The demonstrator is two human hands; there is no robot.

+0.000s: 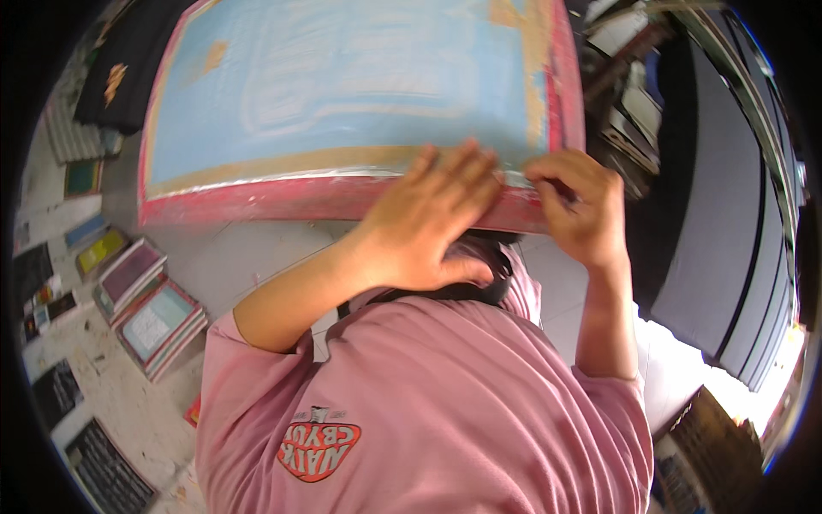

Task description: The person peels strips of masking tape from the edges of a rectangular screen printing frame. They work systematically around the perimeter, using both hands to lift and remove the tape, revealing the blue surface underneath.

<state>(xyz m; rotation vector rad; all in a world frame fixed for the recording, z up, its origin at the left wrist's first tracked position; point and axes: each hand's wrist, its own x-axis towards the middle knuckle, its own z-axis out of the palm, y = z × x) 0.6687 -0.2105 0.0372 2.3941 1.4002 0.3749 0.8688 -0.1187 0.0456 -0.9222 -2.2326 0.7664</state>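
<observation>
A silk-screen printing frame (347, 199) with a worn red border lies before me. Its blue-coated mesh (385, 70) shows faint pale outlines and is edged with brown tape (289, 159). Along the near inner edge runs a shiny whitish strip of tape (334, 173). My left hand (424, 225) rests palm down across that near edge, fingers extended and slightly blurred over the strip, thumb out to the side. At the near right corner, my right hand (581, 209) is curled, thumb and forefinger pinching at the strip's end. The fingertips partly hide what they hold.
Smaller framed screens (160, 321) are stacked at the left on a stained, pale surface (115, 398). Black cloth (128, 58) hangs at the upper left. On the right stand long grey panels (713, 193), with stacked boards (632, 122) beside them and a brown board (725, 450) at the lower right.
</observation>
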